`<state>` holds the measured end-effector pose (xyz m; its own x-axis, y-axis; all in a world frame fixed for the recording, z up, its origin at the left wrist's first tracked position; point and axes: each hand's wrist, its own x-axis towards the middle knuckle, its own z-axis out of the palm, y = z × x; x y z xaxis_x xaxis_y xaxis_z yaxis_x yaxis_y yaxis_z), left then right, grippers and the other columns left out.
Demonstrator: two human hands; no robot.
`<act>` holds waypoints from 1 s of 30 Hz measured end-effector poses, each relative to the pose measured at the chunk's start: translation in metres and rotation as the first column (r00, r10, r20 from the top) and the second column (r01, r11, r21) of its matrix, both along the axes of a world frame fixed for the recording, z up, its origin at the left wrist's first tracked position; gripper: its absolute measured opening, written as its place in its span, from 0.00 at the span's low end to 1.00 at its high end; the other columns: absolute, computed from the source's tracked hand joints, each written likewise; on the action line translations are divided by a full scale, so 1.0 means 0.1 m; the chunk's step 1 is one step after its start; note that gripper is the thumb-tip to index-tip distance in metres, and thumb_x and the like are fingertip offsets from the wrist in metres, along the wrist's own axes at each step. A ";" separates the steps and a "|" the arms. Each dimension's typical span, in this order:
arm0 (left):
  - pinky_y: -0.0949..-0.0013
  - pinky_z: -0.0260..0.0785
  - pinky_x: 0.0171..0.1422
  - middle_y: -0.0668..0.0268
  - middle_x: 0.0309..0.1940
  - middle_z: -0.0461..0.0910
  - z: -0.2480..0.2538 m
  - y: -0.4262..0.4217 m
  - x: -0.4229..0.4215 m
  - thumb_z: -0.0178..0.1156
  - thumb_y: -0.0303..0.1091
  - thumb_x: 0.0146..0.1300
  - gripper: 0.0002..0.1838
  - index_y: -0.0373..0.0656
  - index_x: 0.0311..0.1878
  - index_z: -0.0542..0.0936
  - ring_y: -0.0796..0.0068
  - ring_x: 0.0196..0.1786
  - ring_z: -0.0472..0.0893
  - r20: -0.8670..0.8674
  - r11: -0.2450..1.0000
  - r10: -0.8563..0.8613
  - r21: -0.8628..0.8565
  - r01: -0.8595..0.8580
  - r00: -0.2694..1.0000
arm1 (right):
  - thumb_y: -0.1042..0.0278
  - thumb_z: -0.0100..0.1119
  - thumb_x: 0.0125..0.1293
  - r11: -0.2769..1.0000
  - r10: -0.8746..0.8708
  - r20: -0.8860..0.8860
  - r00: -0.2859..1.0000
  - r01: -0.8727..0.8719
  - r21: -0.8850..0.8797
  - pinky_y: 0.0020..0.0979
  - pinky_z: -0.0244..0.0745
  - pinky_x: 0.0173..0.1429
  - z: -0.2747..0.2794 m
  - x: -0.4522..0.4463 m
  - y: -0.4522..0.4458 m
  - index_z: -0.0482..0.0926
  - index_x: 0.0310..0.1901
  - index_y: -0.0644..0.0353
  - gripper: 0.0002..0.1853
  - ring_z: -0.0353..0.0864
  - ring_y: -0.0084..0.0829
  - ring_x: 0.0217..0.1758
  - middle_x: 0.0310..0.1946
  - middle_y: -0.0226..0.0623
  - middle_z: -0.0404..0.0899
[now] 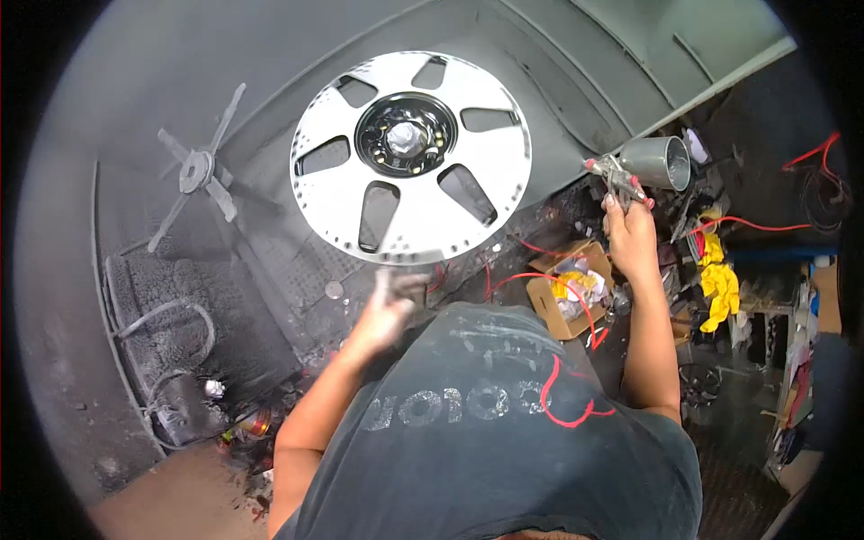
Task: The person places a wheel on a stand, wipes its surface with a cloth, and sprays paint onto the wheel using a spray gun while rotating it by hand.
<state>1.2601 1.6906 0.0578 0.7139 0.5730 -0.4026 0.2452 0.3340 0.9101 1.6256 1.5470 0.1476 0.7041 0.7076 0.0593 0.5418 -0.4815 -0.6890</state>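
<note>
A round white disc [414, 211] with several oval cutouts and a black centre lies in front of me, with crumpled silvery material at its hub. Below its lower edge is my left hand [389, 310], smeared by motion, its fingers pointing toward the rim; whether it touches the rim I cannot tell. Out to the right, my right hand [632, 236] is wrapped round the handle of a spray gun [623, 180]. The gun's grey metal cup [661, 163] lies tilted to the right, and its red-tipped nozzle points left.
A grey-coated stand [197, 171] with several arms is at the left, above a dark rough panel [171, 306]. A cardboard box [553, 310] of wrappers stands right of centre. Red hose [751, 225] and yellow cloth [719, 292] are farther right. Grey booth walls rise behind.
</note>
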 end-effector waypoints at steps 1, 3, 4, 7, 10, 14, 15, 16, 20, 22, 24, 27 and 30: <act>0.61 0.66 0.71 0.52 0.59 0.78 0.00 -0.11 0.07 0.47 0.22 0.57 0.33 0.37 0.70 0.70 0.65 0.66 0.74 0.001 0.978 -0.203 0.043 0.203 0.979 | 0.63 0.53 0.75 1.000 0.016 -0.005 1.000 -0.016 -0.021 0.43 0.71 0.32 -0.12 -0.02 -0.10 0.78 0.29 0.69 0.19 0.79 0.43 0.23 0.19 0.46 0.76; 0.64 0.66 0.70 0.54 0.59 0.79 -0.04 -0.19 0.25 0.46 0.20 0.57 0.28 0.34 0.63 0.76 0.67 0.64 0.76 -0.023 0.903 -0.418 -0.112 0.414 0.908 | 0.60 0.52 0.75 0.998 0.047 -0.037 0.998 -0.049 -0.034 0.43 0.69 0.31 -0.18 -0.13 -0.22 0.77 0.27 0.67 0.21 0.77 0.40 0.22 0.18 0.44 0.75; 0.64 0.66 0.70 0.54 0.59 0.79 -0.04 -0.18 0.29 0.46 0.20 0.57 0.28 0.34 0.63 0.76 0.67 0.64 0.76 -0.026 0.903 -0.421 -0.110 0.416 0.907 | 0.59 0.53 0.75 1.000 0.029 -0.119 0.992 -0.028 0.011 0.44 0.68 0.31 -0.23 -0.20 -0.28 0.76 0.25 0.67 0.22 0.77 0.42 0.22 0.17 0.44 0.75; 0.68 0.72 0.65 0.56 0.57 0.80 -0.17 -0.20 0.31 0.44 0.19 0.59 0.28 0.32 0.65 0.73 0.70 0.58 0.79 0.024 0.947 -0.149 -0.283 0.150 0.989 | 0.59 0.53 0.76 0.998 0.065 -0.078 0.995 -0.066 -0.012 0.44 0.68 0.32 -0.35 -0.30 -0.46 0.77 0.26 0.67 0.22 0.77 0.43 0.23 0.18 0.46 0.75; 0.62 0.73 0.64 0.53 0.57 0.79 -0.19 -0.18 0.25 0.46 0.19 0.59 0.28 0.33 0.66 0.70 0.64 0.57 0.80 0.024 0.926 0.178 -0.341 -0.159 0.984 | 0.59 0.53 0.76 0.999 0.052 -0.216 0.975 -0.053 0.002 0.43 0.68 0.32 -0.34 -0.43 -0.58 0.77 0.27 0.66 0.21 0.76 0.41 0.22 0.17 0.44 0.74; 0.59 0.73 0.60 0.59 0.55 0.76 -0.25 -0.05 0.19 0.47 0.23 0.62 0.23 0.37 0.61 0.71 0.61 0.52 0.81 0.087 0.722 0.630 -0.430 -0.542 0.771 | 0.65 0.49 0.77 0.989 0.116 -0.308 0.944 -0.083 0.119 0.35 0.70 0.32 -0.41 -0.55 -0.63 0.80 0.43 0.65 0.13 0.75 0.28 0.23 0.21 0.34 0.76; 0.62 0.74 0.55 0.56 0.52 0.80 -0.24 -0.04 0.18 0.48 0.24 0.64 0.19 0.34 0.59 0.73 0.66 0.50 0.81 0.102 0.685 0.673 -0.461 -0.565 0.733 | 0.66 0.48 0.77 0.991 0.128 -0.299 0.946 -0.110 0.076 0.32 0.71 0.33 -0.49 -0.56 -0.66 0.80 0.48 0.65 0.12 0.75 0.25 0.24 0.22 0.33 0.77; 0.62 0.74 0.55 0.56 0.52 0.80 -0.24 -0.04 0.19 0.48 0.24 0.64 0.19 0.34 0.59 0.73 0.66 0.50 0.81 0.101 0.677 0.683 -0.460 -0.575 0.724 | 0.66 0.48 0.77 0.989 0.141 -0.301 0.943 -0.123 0.076 0.32 0.71 0.33 -0.53 -0.56 -0.67 0.80 0.48 0.65 0.12 0.75 0.25 0.24 0.22 0.33 0.77; 0.63 0.72 0.55 0.58 0.50 0.80 -0.22 -0.08 0.18 0.50 0.23 0.63 0.19 0.34 0.58 0.73 0.67 0.50 0.81 0.071 0.702 0.627 -0.484 -0.523 0.776 | 0.67 0.48 0.77 0.986 0.153 -0.317 0.936 -0.166 -0.013 0.30 0.72 0.33 -0.80 -0.61 -0.71 0.79 0.51 0.65 0.12 0.77 0.24 0.26 0.27 0.34 0.80; 0.63 0.72 0.55 0.58 0.49 0.80 -0.14 -0.15 0.27 0.51 0.23 0.62 0.20 0.33 0.59 0.73 0.67 0.50 0.81 0.105 0.700 0.607 -0.540 -0.467 0.788 | 0.68 0.49 0.77 0.989 0.137 -0.400 0.906 -0.103 0.104 0.31 0.73 0.33 -0.87 -0.68 -0.67 0.78 0.50 0.66 0.12 0.78 0.25 0.26 0.32 0.37 0.82; 0.63 0.72 0.55 0.59 0.49 0.80 -0.20 -0.14 0.25 0.51 0.23 0.62 0.22 0.33 0.61 0.72 0.67 0.49 0.81 0.082 0.674 0.636 -0.543 -0.501 0.767 | 0.69 0.50 0.76 0.991 0.118 -0.377 0.919 -0.131 -0.009 0.31 0.74 0.34 -0.83 -0.72 -0.63 0.79 0.49 0.67 0.11 0.78 0.26 0.26 0.35 0.40 0.82; 0.64 0.71 0.57 0.59 0.54 0.78 -0.26 -0.13 0.21 0.51 0.24 0.62 0.24 0.34 0.63 0.72 0.70 0.51 0.80 0.107 0.702 0.594 -0.553 -0.449 0.798 | 0.70 0.50 0.75 0.976 0.210 -0.349 0.913 -0.217 0.017 0.33 0.74 0.35 -0.89 -0.78 -0.56 0.80 0.46 0.69 0.12 0.80 0.31 0.26 0.33 0.41 0.82; 0.65 0.70 0.61 0.54 0.59 0.79 -0.14 -0.20 0.26 0.51 0.25 0.64 0.25 0.33 0.65 0.71 0.69 0.55 0.80 0.179 0.807 0.445 -0.504 -0.306 0.878 | 0.70 0.50 0.75 0.962 0.264 -0.338 0.903 -0.271 0.027 0.34 0.74 0.34 -1.01 -0.82 -0.52 0.81 0.45 0.69 0.12 0.80 0.32 0.25 0.29 0.41 0.82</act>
<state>1.2865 1.6709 0.0442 0.5995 0.6237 -0.5015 -0.2224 0.7318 0.6442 1.5439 1.4952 0.0464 0.4642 0.8706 -0.1631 0.3905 -0.3664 -0.8445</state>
